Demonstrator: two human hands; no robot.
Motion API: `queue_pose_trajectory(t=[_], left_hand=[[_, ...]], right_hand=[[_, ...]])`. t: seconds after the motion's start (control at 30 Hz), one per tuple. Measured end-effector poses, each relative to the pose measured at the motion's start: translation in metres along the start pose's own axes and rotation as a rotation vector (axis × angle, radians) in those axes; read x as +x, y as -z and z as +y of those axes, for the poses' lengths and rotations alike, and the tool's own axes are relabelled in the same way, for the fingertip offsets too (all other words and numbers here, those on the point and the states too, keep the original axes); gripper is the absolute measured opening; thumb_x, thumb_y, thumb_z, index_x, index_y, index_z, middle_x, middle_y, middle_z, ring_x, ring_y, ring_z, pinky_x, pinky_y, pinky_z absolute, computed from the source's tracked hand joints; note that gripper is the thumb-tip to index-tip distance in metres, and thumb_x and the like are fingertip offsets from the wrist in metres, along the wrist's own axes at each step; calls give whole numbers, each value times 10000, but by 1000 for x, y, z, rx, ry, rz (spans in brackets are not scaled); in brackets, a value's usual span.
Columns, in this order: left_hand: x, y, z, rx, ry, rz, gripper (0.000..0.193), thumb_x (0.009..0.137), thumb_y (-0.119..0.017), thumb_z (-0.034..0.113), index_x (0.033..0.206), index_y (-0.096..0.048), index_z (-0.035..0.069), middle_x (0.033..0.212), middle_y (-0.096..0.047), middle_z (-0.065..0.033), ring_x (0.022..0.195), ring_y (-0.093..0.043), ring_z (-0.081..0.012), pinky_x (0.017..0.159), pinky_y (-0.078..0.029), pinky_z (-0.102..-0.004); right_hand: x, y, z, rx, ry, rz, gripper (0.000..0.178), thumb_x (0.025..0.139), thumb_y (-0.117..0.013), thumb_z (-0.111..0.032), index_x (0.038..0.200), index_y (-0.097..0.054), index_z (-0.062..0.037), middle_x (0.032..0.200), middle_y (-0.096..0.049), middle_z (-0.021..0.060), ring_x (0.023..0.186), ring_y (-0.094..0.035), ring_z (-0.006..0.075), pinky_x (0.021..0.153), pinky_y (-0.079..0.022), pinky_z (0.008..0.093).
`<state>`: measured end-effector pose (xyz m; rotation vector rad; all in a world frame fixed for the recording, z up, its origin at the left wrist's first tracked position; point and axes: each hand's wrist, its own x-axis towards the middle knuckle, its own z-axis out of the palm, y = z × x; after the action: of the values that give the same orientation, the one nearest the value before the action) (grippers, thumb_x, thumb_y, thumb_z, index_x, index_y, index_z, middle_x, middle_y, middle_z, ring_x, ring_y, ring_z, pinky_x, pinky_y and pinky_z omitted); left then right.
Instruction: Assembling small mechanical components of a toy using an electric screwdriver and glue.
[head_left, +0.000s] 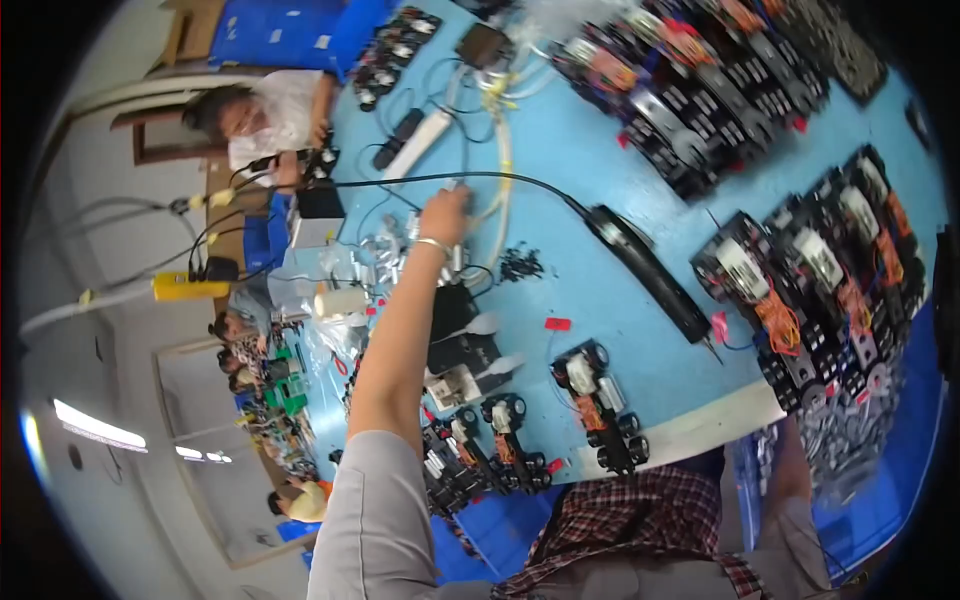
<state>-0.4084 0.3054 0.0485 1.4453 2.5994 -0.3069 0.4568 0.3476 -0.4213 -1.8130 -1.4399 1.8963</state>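
My left hand (445, 214) reaches far over the blue table, fingers bent together near a black cable; what they hold, if anything, cannot be made out. Close to it are a white power strip (418, 146), a heap of small black screws (521, 264) and a cluster of small silver metal parts (385, 250). A black electric screwdriver (650, 275) lies on the table, its cord running leftward past my hand. My right forearm (788, 462) shows at the table's near edge; the right hand's fingers are hidden beside the small wheeled robot cars (800, 275).
More wheeled cars (690, 90) stand in a block at the far right. One car (597, 405) stands at the near edge, others (465, 450) left of it. A bin of grey metal parts (850, 440) is at right. Another person (280, 125) works across the table.
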Motion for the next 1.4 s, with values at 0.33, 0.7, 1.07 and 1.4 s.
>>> queue_pose_trajectory(t=[0.33,0.7,1.07,1.4], left_hand=[[-35,77,55,-307,12,155,203,733,-580,75,930,-570,25,840,-572,-181,758,-582,-271,689,-475,-334],[-398,7,132,-1485,1116,334,92,831,-528,40,886,-455,44,892,-556,-65,827,-583,-164,734,-509,-272],[-393,-41,146,-1754,1098,246,267,821,-480,11,1076,-425,68,903,-547,-63,812,-564,-151,702,-497,-264],[-371,-60,118,-1599,768,128,197,762,-617,106,906,-591,-26,700,-572,7,611,-505,-44,535,-406,-192]], right_hand=[[-41,-107,-81,-551,127,-218,415,798,-482,-201,1171,-462,-20,1185,-482,195,1111,-444,306,911,-371,385],[-154,-60,-229,283,-254,186,361,827,-560,-152,1150,-449,-35,921,-503,44,739,-511,102,604,-493,242],[-318,-251,-510,-98,505,-679,368,744,-594,-47,1081,-446,-38,1004,-461,51,911,-482,129,796,-426,260],[-302,-427,-489,-43,548,-506,292,704,-622,12,958,-484,-33,861,-546,62,833,-545,171,732,-440,282]])
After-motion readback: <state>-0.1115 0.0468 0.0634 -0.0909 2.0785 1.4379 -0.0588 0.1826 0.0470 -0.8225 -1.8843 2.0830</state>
